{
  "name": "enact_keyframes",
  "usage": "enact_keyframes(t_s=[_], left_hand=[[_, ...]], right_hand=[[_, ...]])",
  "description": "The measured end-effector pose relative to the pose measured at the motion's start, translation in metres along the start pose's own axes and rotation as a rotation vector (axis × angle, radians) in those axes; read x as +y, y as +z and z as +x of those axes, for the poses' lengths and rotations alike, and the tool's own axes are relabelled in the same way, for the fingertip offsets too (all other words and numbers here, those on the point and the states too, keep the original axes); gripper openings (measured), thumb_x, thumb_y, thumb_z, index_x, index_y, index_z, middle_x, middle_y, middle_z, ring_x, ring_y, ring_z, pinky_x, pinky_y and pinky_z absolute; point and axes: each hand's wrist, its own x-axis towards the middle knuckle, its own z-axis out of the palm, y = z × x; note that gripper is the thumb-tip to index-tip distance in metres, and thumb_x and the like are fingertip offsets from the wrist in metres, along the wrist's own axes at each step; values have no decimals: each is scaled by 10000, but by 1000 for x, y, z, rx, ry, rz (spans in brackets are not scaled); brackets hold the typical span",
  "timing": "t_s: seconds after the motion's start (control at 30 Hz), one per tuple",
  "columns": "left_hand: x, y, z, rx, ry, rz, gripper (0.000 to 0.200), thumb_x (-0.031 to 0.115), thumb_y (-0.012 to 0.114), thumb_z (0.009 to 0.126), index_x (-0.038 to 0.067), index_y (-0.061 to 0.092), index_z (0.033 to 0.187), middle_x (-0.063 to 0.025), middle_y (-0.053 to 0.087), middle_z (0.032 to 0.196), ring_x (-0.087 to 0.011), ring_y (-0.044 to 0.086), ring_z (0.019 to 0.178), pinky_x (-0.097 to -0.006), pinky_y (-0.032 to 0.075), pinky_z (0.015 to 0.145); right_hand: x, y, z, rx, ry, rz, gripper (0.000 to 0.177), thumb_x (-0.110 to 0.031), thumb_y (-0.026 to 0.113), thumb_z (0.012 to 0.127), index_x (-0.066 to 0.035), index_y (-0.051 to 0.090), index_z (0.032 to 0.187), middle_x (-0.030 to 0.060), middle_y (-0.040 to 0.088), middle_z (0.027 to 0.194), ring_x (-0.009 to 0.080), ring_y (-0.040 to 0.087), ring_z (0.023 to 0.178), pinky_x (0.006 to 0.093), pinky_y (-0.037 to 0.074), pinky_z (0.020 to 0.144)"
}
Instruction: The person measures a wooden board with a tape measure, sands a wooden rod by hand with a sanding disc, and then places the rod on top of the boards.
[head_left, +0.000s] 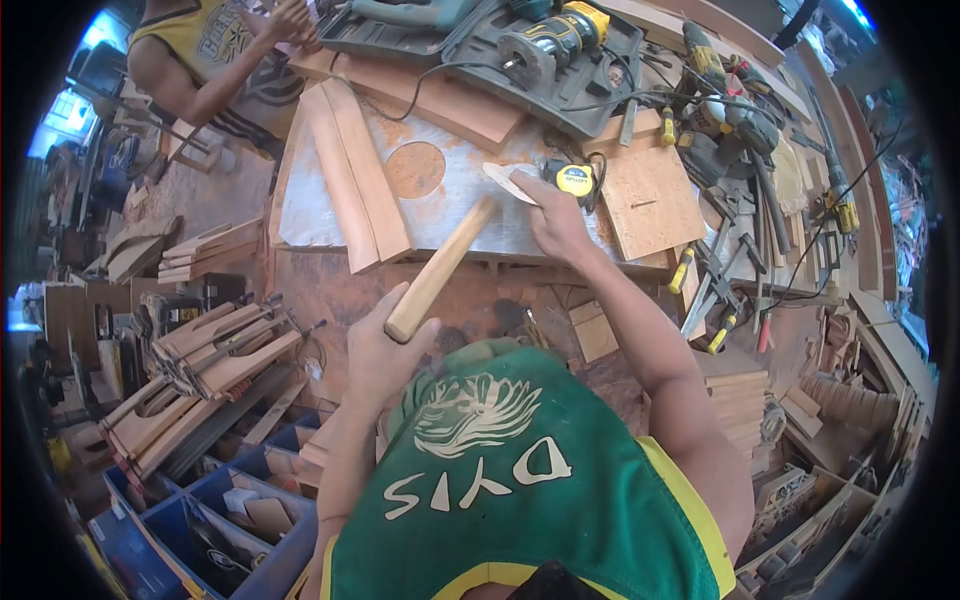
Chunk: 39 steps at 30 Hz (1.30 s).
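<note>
My left hand [378,345] is wrapped round the lower end of a squared wooden bar [440,270], which slants up and to the right toward the workbench. The bar's far end is near the bench's front edge. My right hand [556,222] pinches a thin, pale, rounded flat piece [508,181] over the bench top; its exact kind I cannot make out. Just right of that hand, a yellow and black tape measure [575,180] sits on the metal-topped workbench [460,165]. Two long wooden pieces [352,175] lie side by side at the bench's left.
Behind are a thick board [440,100] and a yellow power tool [555,40] on an open case [600,95]. Clamps [715,275], drills [705,55] and cords crowd the right. Another person [215,60] is at the far left. Blue crates [200,490] stand lower left.
</note>
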Motion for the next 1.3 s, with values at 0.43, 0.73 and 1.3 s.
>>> enact_keyframes(t_s=[0.43, 0.73, 1.3], left_hand=[[1, -3, 5, -34, 114, 111, 434, 166, 773, 855, -1, 680, 1245, -234, 738, 989, -376, 740, 902, -424, 576, 800], [-3, -17, -4, -105, 137, 379, 423, 87, 778, 818, 12, 694, 1226, -194, 714, 986, -349, 710, 891, -403, 559, 806], [-18, 17, -3, 96, 262, 130, 395, 107, 812, 805, 30, 692, 1174, -159, 640, 908, -346, 647, 797, -436, 524, 708]], right_hand=[[-15, 52, -13, -282, 110, 114, 647, 88, 520, 824, -25, 522, 1461, 212, 580, 1450, 366, 510, 1402, 403, 427, 1190], [-55, 53, -30, -100, -279, 36, 457, 28, 501, 891, -21, 623, 1329, 231, 662, 1275, 408, 614, 1247, 474, 461, 1144], [-29, 49, -30, -160, -164, -83, 519, 58, 470, 877, 8, 581, 1382, 229, 588, 1425, 397, 524, 1379, 457, 411, 1197]])
